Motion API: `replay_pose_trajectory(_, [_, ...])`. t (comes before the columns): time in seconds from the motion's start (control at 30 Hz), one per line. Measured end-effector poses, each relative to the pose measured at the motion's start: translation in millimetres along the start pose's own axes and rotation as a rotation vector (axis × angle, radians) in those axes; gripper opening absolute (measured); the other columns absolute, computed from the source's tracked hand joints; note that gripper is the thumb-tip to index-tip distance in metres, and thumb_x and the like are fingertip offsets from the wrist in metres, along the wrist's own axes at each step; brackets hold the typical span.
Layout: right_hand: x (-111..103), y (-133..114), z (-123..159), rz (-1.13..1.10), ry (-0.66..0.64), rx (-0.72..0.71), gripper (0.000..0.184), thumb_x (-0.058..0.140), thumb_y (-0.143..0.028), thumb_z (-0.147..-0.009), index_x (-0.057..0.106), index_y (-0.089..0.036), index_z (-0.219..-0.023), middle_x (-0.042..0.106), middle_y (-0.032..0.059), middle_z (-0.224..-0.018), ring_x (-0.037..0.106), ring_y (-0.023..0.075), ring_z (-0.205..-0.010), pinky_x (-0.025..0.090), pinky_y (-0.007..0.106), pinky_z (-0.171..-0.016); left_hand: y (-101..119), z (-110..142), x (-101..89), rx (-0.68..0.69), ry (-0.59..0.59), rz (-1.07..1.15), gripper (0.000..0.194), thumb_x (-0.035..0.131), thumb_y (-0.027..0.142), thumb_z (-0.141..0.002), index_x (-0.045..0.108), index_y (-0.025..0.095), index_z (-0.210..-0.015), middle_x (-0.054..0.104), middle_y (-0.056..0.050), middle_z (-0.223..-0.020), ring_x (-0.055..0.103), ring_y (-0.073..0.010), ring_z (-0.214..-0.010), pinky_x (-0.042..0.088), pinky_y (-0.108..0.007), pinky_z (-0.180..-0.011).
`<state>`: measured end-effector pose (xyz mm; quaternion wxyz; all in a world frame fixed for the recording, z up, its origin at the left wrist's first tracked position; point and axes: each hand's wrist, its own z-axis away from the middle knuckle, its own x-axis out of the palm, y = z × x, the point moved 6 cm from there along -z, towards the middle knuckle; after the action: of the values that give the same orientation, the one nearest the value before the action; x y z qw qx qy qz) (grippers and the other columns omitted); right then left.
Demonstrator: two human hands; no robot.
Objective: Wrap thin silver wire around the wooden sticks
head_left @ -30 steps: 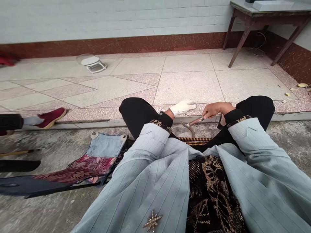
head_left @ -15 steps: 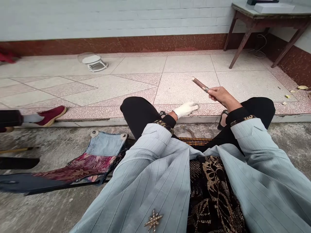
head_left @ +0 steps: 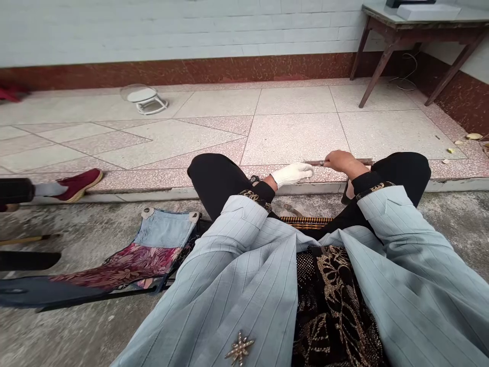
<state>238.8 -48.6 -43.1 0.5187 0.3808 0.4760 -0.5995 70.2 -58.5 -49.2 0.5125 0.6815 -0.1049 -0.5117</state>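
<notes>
I sit at a tiled step (head_left: 160, 181) with my knees apart. My left hand (head_left: 292, 173), in a white glove, rests on the step's edge with its fingers curled; what is under them is hidden. My bare right hand (head_left: 340, 160) is closed on a brown-handled tool (head_left: 318, 163) with a metal ring. The tool lies nearly level just above the tiles, one end close to the glove's fingertips and the other sticking out to the right. A small metal piece (head_left: 293, 209) lies on the concrete below my hands.
A woven basket rim (head_left: 305, 220) shows between my legs. A folding stool with patchwork cloth (head_left: 153, 250) stands to the left. Another person's red shoe (head_left: 78, 183) rests on the step. A white stand (head_left: 144, 99) sits on the far tiles, and a wooden table (head_left: 397, 28) stands at the back right.
My right hand lifted the tool from low between my knees up over the tiles, then brought it down level beside the gloved hand. The left hand stayed on the step.
</notes>
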Motion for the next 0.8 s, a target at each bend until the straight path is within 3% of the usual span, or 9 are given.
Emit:
replay_pose_trajectory(0.13, [26.3,-10.8,10.9,-0.084,-0.394,-0.135,0.015,0.078,-0.029,-0.076,0.073,-0.018,-0.068,0.062,0.0047,-0.062,0.058,0.0177,-0.065,0.041,0.032,-0.068,-5.0,-1.9,-13.4,0.003,0.072,-0.025,0.013,0.060,0.028,-0.080,0.069,0.018,-0.078,0.061,0.000,-0.068,0.050,-0.0107,-0.061,0.035,-0.021,-0.057])
replay_pose_trajectory(0.2, [31.3,-18.1,24.4,-0.236,-0.598,-0.240,0.018,0.078,-0.034,-0.076,0.074,-0.018,-0.072,0.059,0.0003,-0.056,0.051,0.0130,-0.055,0.039,0.029,-0.062,-8.0,-2.8,-20.0,-0.008,0.111,-0.016,0.012,0.060,0.027,-0.080,0.067,0.018,-0.075,0.059,0.000,-0.066,0.048,-0.0106,-0.061,0.035,-0.021,-0.057])
replay_pose_trajectory(0.27, [23.0,-27.1,38.2,-0.435,-0.705,-0.392,0.024,0.075,-0.041,-0.078,0.075,-0.017,-0.079,0.059,-0.0015,-0.059,0.049,0.0108,-0.055,0.038,0.026,-0.060,-10.5,-3.6,-22.8,-0.020,0.128,0.011,0.013,0.059,0.026,-0.081,0.065,0.017,-0.074,0.057,0.000,-0.065,0.047,-0.0101,-0.060,0.035,-0.021,-0.057])
replay_pose_trajectory(0.33, [0.9,-31.3,43.6,-0.641,-0.594,-0.522,0.027,0.072,-0.044,-0.082,0.075,-0.018,-0.084,0.061,-0.0018,-0.065,0.049,0.0092,-0.058,0.038,0.024,-0.060,-12.5,-4.1,-21.6,-0.029,0.130,0.044,0.017,0.055,0.029,-0.086,0.062,0.016,-0.078,0.055,0.000,-0.065,0.045,-0.0095,-0.058,0.035,-0.021,-0.056])
replay_pose_trajectory(0.4, [-23.1,-24.4,39.7,-0.871,-0.349,-0.501,0.026,0.071,-0.043,-0.084,0.073,-0.017,-0.087,0.060,-0.0018,-0.067,0.047,0.0079,-0.057,0.037,0.022,-0.057,-14.3,-4.9,-16.2,-0.027,0.110,0.092,0.023,0.048,0.035,-0.092,0.060,0.017,-0.085,0.051,0.001,-0.065,0.043,-0.0088,-0.056,0.036,-0.020,-0.054])
replay_pose_trajectory(0.47, [-38.4,-12.1,33.1,-1.114,-0.119,-0.398,0.024,0.072,-0.039,-0.085,0.071,-0.016,-0.086,0.059,-0.0013,-0.066,0.046,0.0071,-0.055,0.036,0.021,-0.053,-17.2,-6.3,-8.4,-0.040,0.077,0.169,0.027,0.042,0.039,-0.096,0.057,0.018,-0.088,0.046,0.003,-0.064,0.041,-0.0084,-0.053,0.037,-0.020,-0.052])
replay_pose_trajectory(0.57, [-40.7,2.0,23.2,-1.368,0.092,-0.202,0.023,0.072,-0.036,-0.087,0.066,-0.014,-0.084,0.057,-0.0008,-0.062,0.046,0.0067,-0.050,0.033,0.020,-0.046,-20.8,-8.6,3.5,-0.067,0.016,0.276,0.026,0.042,0.038,-0.096,0.055,0.018,-0.087,0.041,0.004,-0.062,0.039,-0.0075,-0.050,0.036,-0.018,-0.047])
replay_pose_trajectory(0.67, [-36.1,4.9,17.2,-1.407,0.188,-0.085,0.022,0.069,-0.033,-0.090,0.062,-0.014,-0.081,0.056,-0.0011,-0.060,0.045,0.0061,-0.047,0.031,0.020,-0.043,-20.1,-9.2,12.4,-0.056,-0.029,0.295,0.028,0.044,0.042,-0.096,0.056,0.018,-0.088,0.042,0.005,-0.061,0.039,-0.0069,-0.048,0.035,-0.017,-0.045])
replay_pose_trajectory(0.8, [-36.8,7.9,15.2,-1.294,0.295,-0.032,0.020,0.062,-0.027,-0.095,0.062,-0.012,-0.081,0.054,-0.0011,-0.060,0.043,0.0055,-0.047,0.032,0.020,-0.044,-15.0,-8.4,21.1,0.012,-0.070,0.235,0.032,0.045,0.045,-0.095,0.057,0.017,-0.087,0.047,0.004,-0.062,0.042,-0.0072,-0.050,0.038,-0.018,-0.048])
